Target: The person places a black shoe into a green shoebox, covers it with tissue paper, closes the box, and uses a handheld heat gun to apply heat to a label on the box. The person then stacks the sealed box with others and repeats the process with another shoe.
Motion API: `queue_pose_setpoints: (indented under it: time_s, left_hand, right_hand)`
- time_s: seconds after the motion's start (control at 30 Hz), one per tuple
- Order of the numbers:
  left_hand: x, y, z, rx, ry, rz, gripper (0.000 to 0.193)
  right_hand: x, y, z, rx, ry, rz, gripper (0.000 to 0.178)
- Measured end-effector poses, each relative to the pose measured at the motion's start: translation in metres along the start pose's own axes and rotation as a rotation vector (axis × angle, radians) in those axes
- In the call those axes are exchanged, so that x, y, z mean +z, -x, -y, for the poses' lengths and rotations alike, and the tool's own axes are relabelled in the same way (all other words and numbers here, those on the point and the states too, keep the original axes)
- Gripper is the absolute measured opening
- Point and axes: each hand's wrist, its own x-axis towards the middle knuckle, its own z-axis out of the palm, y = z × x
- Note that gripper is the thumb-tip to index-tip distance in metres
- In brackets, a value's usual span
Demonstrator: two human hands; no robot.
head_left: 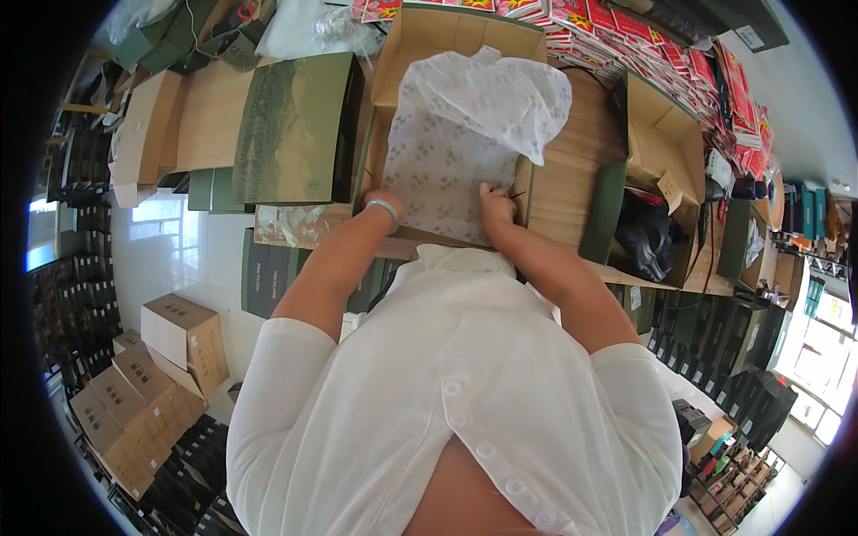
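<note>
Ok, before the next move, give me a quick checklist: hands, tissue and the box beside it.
1. Left hand at near left corner of the open, brown-lined green cardboard box: ok.
2. Right hand at its near right side: ok.
3. White patterned tissue paper lying smooth: not ok, far end bunched up.
4. Anything beneath the tissue paper: cannot tell.
5. Black, leather-looking item inside the right-side open green box: ok.

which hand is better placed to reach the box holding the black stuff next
Probably the right hand: it is nearer that box, while the left hand is across the patterned paper.
</note>
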Motion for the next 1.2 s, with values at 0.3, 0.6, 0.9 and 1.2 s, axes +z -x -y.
queue_pose_setpoints:
  time_s: [0.3,0.6,0.9,1.2]
  left_hand:
    - [0.007,0.011,-0.013,-0.010,-0.041,0.133,0.024]
    - [-0.025,0.031,-0.019,0.044,0.015,-0.171,0.096]
    - [-0.035,0.028,-0.001,0.082,0.110,-0.267,0.105]
    - [-0.042,-0.042,0.031,-0.141,0.698,-0.422,0.079]
  right_hand:
    - [0.025,0.007,0.011,-0.046,0.003,-0.069,0.037]
    - [-0.023,0.024,-0.012,-0.265,-0.059,-0.191,0.060]
    - [-0.014,0.012,-0.013,-0.259,-0.380,-0.168,0.069]
    - [-0.041,-0.063,-0.053,-0.186,-0.815,-0.077,0.051]
